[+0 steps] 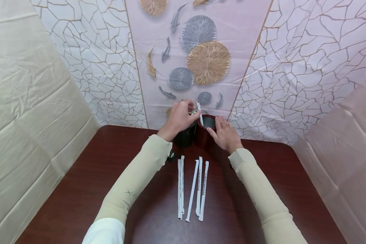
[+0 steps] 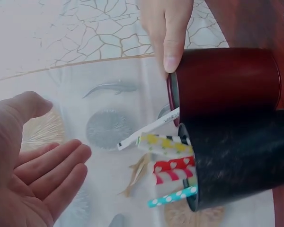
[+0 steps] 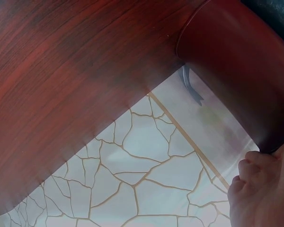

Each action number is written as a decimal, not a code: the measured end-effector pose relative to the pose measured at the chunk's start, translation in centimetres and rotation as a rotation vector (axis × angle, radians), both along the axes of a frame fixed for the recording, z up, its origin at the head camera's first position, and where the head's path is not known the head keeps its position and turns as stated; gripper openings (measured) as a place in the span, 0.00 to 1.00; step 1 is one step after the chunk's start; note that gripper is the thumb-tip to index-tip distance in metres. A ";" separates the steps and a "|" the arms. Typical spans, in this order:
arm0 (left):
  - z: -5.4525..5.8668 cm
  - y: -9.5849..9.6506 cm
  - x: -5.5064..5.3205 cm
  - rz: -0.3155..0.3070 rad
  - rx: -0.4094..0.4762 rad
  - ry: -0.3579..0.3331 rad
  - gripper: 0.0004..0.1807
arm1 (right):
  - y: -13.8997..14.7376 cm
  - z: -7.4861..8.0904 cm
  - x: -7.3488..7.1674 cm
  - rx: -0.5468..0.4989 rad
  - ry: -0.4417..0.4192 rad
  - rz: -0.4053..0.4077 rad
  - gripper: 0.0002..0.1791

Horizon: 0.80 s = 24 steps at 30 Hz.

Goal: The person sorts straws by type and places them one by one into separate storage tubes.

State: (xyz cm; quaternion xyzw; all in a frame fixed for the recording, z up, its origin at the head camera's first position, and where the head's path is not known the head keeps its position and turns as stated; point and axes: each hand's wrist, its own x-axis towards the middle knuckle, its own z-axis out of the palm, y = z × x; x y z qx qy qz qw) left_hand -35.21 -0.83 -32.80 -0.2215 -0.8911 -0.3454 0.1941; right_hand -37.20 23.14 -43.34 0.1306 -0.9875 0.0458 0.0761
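Note:
In the head view my left hand (image 1: 180,117) is above the black cup (image 1: 185,135). The left wrist view shows that hand (image 2: 42,165) with fingers spread apart from the thumb and nothing between them. A white paper-wrapped straw (image 1: 200,113) leans out of the dark red cup (image 1: 203,137) beside it. My right hand (image 1: 227,134) holds this red cup at its right rim, thumb on the near side. Its fingers bunch at the rim in the right wrist view. Patterned paper straws (image 2: 173,164) stick out of the black cup.
Several wrapped straws (image 1: 198,189) lie lengthwise on the dark red-brown table (image 1: 79,183), in front of the cups. A patterned cloth backdrop (image 1: 183,51) hangs right behind both cups. Pale cloth walls (image 1: 21,118) flank the table. A small dark item (image 1: 171,156) lies by the left sleeve.

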 end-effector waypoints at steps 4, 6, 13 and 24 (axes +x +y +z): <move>0.2 -0.9 0.7 0.013 -0.053 -0.003 0.18 | 0.0 -0.1 0.0 0.003 -0.004 0.000 0.46; 0.2 -1.4 1.0 0.012 -0.067 -0.016 0.18 | 0.0 -0.1 0.0 0.005 -0.006 -0.001 0.46; -0.1 -2.9 2.3 0.023 -0.150 -0.081 0.13 | 0.0 0.0 0.0 0.001 -0.005 0.004 0.46; -2.4 -4.7 3.4 0.023 -0.310 -0.212 0.33 | 0.0 0.1 0.2 -0.020 -0.009 0.007 0.46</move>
